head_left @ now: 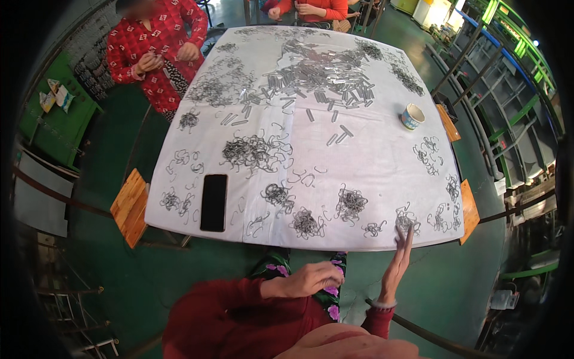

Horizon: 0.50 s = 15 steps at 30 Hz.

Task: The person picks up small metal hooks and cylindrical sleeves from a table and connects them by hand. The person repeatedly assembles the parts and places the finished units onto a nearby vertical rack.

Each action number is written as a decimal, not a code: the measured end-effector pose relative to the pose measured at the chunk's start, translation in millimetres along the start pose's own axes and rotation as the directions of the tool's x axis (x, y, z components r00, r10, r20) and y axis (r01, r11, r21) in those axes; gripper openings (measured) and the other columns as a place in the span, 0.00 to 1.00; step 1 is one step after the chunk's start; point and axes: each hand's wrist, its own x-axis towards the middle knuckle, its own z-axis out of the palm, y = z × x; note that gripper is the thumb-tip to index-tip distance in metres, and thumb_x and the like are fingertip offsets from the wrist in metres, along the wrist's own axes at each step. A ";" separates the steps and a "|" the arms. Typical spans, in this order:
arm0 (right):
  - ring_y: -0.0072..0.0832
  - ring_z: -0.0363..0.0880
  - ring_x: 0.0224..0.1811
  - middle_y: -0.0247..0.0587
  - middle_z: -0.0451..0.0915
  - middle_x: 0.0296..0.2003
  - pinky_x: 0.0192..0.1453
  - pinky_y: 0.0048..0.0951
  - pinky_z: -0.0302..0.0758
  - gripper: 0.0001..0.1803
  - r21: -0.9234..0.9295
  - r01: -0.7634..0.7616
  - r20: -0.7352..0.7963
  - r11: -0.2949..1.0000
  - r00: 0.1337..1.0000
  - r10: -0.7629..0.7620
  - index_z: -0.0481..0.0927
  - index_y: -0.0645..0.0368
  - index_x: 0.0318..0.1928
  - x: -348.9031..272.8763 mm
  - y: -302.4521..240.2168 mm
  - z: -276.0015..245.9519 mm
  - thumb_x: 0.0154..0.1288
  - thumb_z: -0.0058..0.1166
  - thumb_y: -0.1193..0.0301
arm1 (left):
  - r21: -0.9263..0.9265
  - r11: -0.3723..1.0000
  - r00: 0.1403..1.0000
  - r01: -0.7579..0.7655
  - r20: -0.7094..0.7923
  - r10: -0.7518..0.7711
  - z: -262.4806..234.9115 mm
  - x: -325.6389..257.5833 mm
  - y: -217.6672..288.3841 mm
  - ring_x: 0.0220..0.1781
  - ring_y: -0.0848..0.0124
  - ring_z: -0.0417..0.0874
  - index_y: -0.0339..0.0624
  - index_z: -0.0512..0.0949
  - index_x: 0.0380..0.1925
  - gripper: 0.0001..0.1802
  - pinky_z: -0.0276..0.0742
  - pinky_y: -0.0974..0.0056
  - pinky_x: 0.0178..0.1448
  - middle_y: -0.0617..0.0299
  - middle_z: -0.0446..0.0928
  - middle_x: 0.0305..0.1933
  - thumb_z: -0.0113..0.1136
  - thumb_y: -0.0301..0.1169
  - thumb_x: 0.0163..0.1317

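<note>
My right hand reaches over the table's near edge with its fingers stretched out. Its fingertips are at a small pile of curved metal hooks. Over my lap, off the table, my left hand is closed with its fingers curled together; what they hold, if anything, is hidden. More piles of thin metal hooks lie near me, among them a dark heap and another heap. Farther off, many short flat metal strips are spread in a loose heap.
The table has a white cover. A black phone lies at its near left, and a paper cup stands at the right. Wooden stools flank it. A person in patterned red works at the left; another sits across.
</note>
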 end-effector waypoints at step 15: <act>0.65 0.45 0.66 0.60 0.53 0.65 0.68 0.57 0.42 0.34 -0.697 0.201 0.235 0.688 0.971 -0.046 0.51 0.47 0.69 436.0 261.2 191.0 0.68 0.30 0.46 | -0.002 0.994 0.974 -0.111 0.198 0.109 -26.3 -37.6 -135.7 0.48 0.62 0.75 0.36 0.73 0.37 0.08 0.70 0.60 0.52 0.56 0.73 0.42 0.53 0.28 0.59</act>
